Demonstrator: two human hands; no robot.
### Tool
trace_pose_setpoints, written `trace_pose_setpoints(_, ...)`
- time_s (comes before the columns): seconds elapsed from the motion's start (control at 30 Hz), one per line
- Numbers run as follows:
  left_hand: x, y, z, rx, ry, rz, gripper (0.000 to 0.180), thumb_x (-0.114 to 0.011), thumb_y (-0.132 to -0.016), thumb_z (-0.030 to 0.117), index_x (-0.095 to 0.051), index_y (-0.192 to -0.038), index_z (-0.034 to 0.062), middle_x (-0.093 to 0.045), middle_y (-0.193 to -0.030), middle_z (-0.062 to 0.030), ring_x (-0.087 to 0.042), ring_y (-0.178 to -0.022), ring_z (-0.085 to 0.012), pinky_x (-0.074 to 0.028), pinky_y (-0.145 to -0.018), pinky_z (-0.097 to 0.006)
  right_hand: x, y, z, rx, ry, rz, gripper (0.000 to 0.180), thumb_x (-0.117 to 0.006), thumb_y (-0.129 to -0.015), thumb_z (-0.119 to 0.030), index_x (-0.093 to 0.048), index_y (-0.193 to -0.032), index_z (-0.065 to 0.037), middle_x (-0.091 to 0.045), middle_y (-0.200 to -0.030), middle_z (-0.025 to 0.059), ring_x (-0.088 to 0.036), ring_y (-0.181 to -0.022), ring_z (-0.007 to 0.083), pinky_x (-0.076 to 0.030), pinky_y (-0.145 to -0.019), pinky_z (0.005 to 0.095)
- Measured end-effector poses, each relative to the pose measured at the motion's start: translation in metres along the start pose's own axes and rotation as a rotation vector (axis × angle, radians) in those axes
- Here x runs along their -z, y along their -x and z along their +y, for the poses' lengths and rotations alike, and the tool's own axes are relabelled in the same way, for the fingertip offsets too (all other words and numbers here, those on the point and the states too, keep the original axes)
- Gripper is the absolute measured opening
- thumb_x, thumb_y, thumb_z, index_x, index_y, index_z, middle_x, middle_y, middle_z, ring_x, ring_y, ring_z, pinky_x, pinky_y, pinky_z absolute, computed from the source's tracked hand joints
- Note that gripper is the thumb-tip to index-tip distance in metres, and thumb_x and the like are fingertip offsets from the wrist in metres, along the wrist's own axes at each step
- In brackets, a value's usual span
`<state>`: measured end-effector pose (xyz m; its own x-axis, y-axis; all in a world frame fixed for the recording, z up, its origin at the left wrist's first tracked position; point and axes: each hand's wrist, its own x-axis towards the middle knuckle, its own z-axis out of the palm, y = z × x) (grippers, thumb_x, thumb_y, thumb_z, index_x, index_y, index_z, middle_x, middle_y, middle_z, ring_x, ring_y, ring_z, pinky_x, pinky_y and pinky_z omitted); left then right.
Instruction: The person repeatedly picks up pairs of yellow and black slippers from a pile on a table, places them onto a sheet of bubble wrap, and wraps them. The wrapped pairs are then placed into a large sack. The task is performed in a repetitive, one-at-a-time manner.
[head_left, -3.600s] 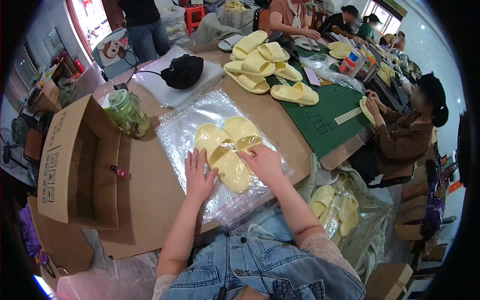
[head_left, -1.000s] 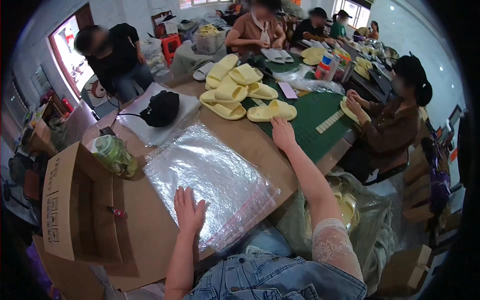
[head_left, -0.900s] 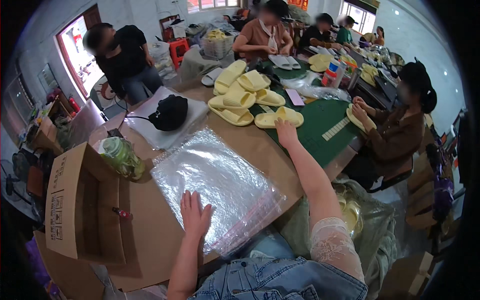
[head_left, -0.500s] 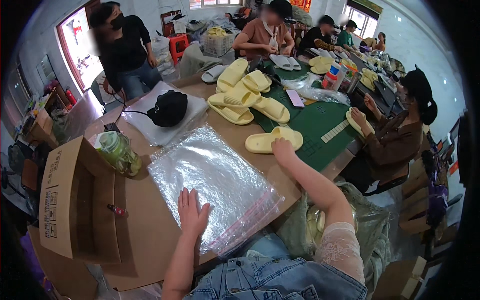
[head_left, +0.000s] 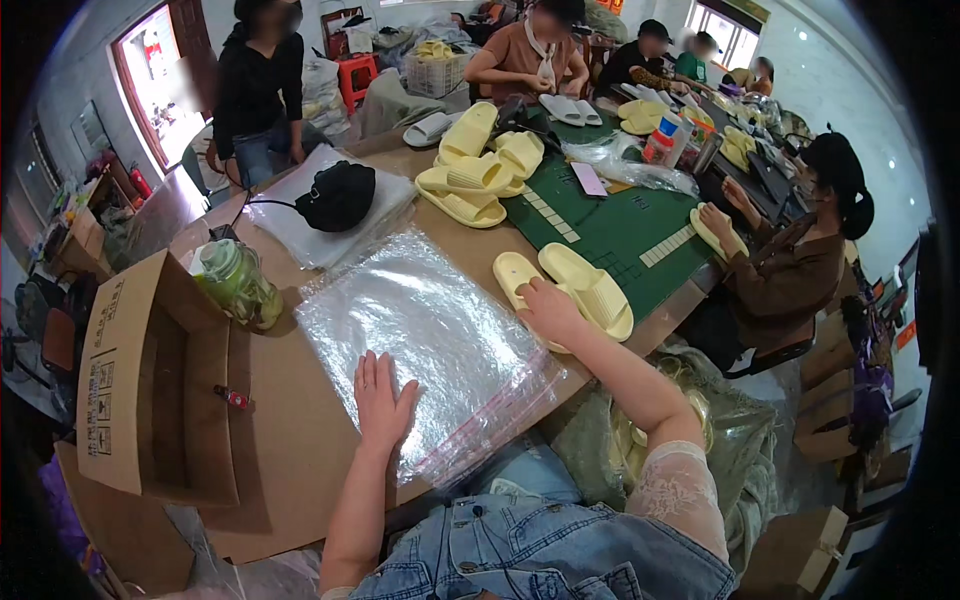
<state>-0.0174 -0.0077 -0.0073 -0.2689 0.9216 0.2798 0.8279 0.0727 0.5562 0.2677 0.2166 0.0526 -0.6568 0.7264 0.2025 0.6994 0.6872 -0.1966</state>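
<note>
My left hand [head_left: 382, 400] lies flat, fingers apart, on the near edge of a stack of clear plastic bags [head_left: 430, 340] spread on the brown table. My right hand [head_left: 548, 312] rests on a pair of pale yellow slippers [head_left: 575, 290] at the bags' right side, gripping their near edge. The pair lies half on the green cutting mat [head_left: 610, 225].
An open cardboard box [head_left: 150, 380] stands at the left with a green-filled jar [head_left: 238, 285] behind it. More yellow slippers [head_left: 480, 170] are piled at the back, beside a black bag [head_left: 338, 195]. A seated person [head_left: 790, 270] works at the right; other people sit or stand beyond the table.
My right hand reached out to the far slippers and has drawn a pair back toward me, up to the bags' edge. The earlier pair on the bags is gone. My left hand stays flat.
</note>
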Motion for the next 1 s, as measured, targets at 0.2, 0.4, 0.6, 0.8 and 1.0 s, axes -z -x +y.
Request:
trace_pose_setpoints(0.2,-0.001,0.001,0.000,0.005,-0.022,0.006,0.070,-0.063,-0.091,0.040,-0.042,-0.143,-0.0017,-0.034,-0.151,-0.0332,-0.027,-0.143,-0.0475,-0.020,-0.118,-0.054,0.027,0.033,0.041,0.035,0.288,0.077,0.073,-0.079,-0.072,-0.049,-0.057,-0.135,-0.017,-0.057,-0.114,0.0157,-0.055,-0.109,0.0366,-0.044,-0.096,0.0446)
trace_pose_setpoints(0.4,-0.003,0.003,-0.001,-0.034,-0.053,0.049,0.071,-0.063,-0.090,0.041,-0.043,-0.143,-0.0016,-0.036,-0.149,-0.0345,-0.029,-0.141,-0.0495,-0.021,-0.118,-0.054,0.043,0.049,0.045,-0.223,0.255,-0.092,0.087,-0.076,-0.067,-0.065,-0.055,-0.135,-0.014,-0.062,-0.105,0.0164,-0.064,-0.095,0.0360,-0.051,-0.082,0.0483)
trace_pose_setpoints(0.6,-0.004,0.004,-0.003,-0.040,-0.043,0.054,0.070,-0.063,-0.091,0.043,-0.043,-0.142,-0.0009,-0.035,-0.150,-0.0348,-0.029,-0.142,-0.0488,-0.021,-0.118,-0.054,0.055,0.057,0.054,-0.502,0.121,-0.179,0.090,-0.078,-0.063,-0.067,-0.056,-0.129,-0.011,-0.063,-0.115,0.0178,-0.065,-0.106,0.0353,-0.052,-0.090,0.0454)
trace_pose_setpoints(0.8,-0.007,0.004,-0.007,-0.029,-0.058,0.058,0.072,-0.064,-0.090,0.044,-0.044,-0.142,-0.0006,-0.035,-0.150,-0.0341,-0.029,-0.143,-0.0473,-0.021,-0.119,-0.053,0.064,0.076,0.086,-0.469,0.022,-0.286,0.098,-0.090,-0.056,-0.042,-0.048,-0.137,-0.007,-0.065,-0.113,0.0171,-0.066,-0.103,0.0323,-0.052,-0.090,0.0414)
trace_pose_setpoints(1.0,-0.006,0.004,-0.004,-0.023,-0.050,0.038,0.073,-0.064,-0.091,0.044,-0.043,-0.143,-0.0019,-0.034,-0.151,-0.0328,-0.028,-0.143,-0.0463,-0.021,-0.119,-0.053,0.082,0.092,0.082,-0.650,-0.364,-0.226,0.097,-0.091,-0.062,-0.026,-0.042,-0.141,-0.001,-0.066,-0.106,0.0121,-0.068,-0.092,0.0221,-0.054,-0.078,0.0311)
